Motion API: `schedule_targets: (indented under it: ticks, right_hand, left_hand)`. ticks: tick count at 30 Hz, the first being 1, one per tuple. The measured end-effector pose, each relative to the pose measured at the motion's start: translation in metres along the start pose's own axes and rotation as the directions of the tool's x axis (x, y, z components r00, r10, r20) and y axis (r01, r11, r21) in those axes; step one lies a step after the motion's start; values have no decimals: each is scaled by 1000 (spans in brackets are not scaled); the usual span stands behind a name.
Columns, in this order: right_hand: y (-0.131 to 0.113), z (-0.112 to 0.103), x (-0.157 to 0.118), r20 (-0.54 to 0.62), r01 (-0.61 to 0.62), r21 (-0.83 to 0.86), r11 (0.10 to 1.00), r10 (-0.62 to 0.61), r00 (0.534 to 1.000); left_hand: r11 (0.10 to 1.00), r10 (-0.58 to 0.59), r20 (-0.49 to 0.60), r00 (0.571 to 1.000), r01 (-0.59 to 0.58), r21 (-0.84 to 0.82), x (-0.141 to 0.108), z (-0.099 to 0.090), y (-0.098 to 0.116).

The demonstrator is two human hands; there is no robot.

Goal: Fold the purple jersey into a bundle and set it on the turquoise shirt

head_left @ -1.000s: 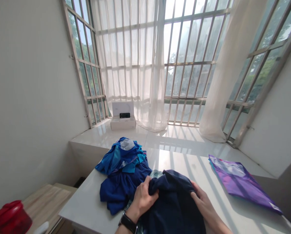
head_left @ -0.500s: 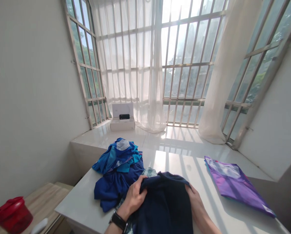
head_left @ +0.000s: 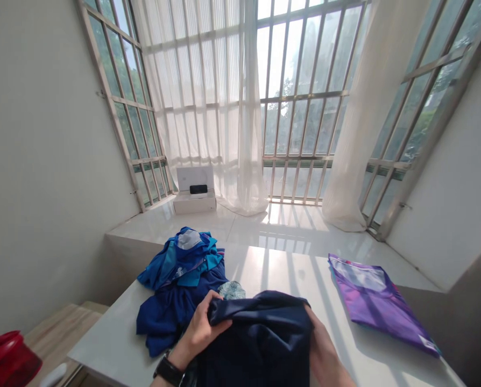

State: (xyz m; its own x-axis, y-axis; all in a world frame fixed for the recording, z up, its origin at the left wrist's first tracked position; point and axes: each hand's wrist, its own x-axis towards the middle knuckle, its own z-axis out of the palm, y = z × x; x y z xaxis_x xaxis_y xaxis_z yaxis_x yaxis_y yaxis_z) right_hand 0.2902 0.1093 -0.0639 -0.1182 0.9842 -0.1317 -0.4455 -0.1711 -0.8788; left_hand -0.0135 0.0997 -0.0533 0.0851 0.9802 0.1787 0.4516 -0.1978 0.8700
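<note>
A dark navy garment (head_left: 260, 338) is stretched between my two hands above the white table's front part. My left hand (head_left: 204, 325), with a black watch on its wrist, pinches the garment's upper left corner. At the garment's right edge, my right hand (head_left: 321, 344) grips the cloth, its fingers partly hidden behind it. A patterned pale green cloth (head_left: 232, 290) shows just behind the garment. Left of my hands lies a rumpled pile of clothes, a bright blue one (head_left: 184, 258) on top of a darker blue one (head_left: 168, 317).
A folded purple garment (head_left: 381, 301) lies on the right of the white table (head_left: 115, 333). An open white box (head_left: 195, 202) holding a black object stands on the window ledge. A red container (head_left: 10, 357) is at the lower left. White curtains hang before the barred windows.
Both hands have shifted slightly left in view with the garment, and its upper edge is now spread wider and folded over. The whole view has shifted a little.
</note>
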Motion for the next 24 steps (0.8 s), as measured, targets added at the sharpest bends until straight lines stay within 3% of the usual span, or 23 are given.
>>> schedule_targets:
  ticks: [3, 8, 12, 15, 17, 21, 24]
  right_hand:
    - [-7, -2, -4, -29, -92, 94, 991, 95, 995]
    - [-12, -4, -2, -97, -56, 141, 988, 70, 993]
    - [-37, 6, -1, -220, 20, 112, 993, 5, 976]
    - [-76, 28, -5, -261, 89, 29, 996, -78, 962]
    - [-105, 47, -9, -282, 141, -28, 990, -143, 949]
    - [-151, 79, -14, -292, 205, -135, 969, -237, 927]
    - [-168, 87, -18, -246, 221, -200, 955, -267, 932]
  left_hand:
    - [1000, 0, 9, 1000, 0, -27, 0, 2, 1]
    - [992, -5, 63, 998, 13, -126, -3, -5, 21]
    - [994, 87, 159, 983, -76, -77, -5, -44, 48]
    - [969, 202, 204, 958, -226, 103, 3, -84, 68]
    - [941, 271, 170, 947, -298, 159, 12, -105, 76]
    - [906, 358, 51, 932, -360, 222, 35, -134, 75]
    - [879, 315, 71, 946, -319, 354, 44, -145, 59]
